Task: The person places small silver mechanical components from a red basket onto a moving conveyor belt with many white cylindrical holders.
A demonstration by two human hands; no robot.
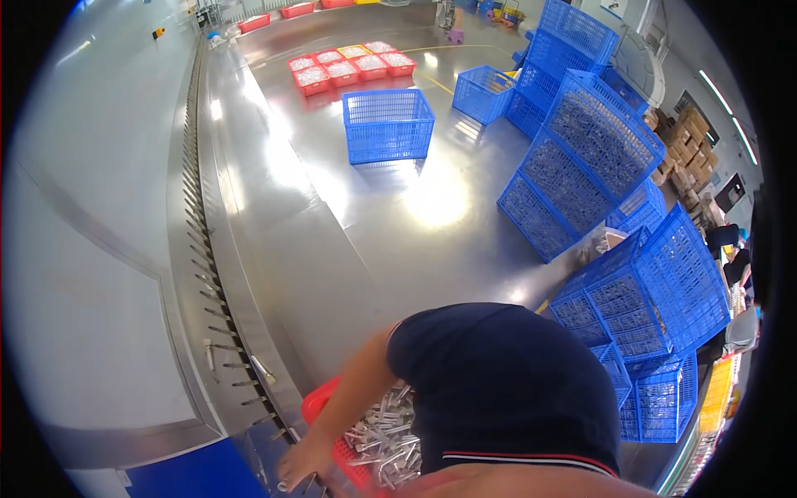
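My right hand [305, 463] reaches down and left across a red basket [320, 397], out of a dark navy sleeve [506, 373]. Its fingers close round a small pale tube-shaped piece [284, 485], of which one rounded end shows. The hand is beside the near end of a row of dark pegs [217, 286] set along a metal rail. Many loose silvery, tube-like pieces [390, 440] fill the basket, partly covered by my arm and sleeve. Another pale piece [263, 369] is by the pegs. My left hand is out of sight; bare skin shows along the bottom edge.
Stacked blue crates [573, 166] filled with small pieces rise on the right. One blue crate [388, 129] stands alone on the shiny metal surface. Beyond it are several red trays [340, 73] of pale pieces. A blue panel [195, 473] lies lower left; people work far right.
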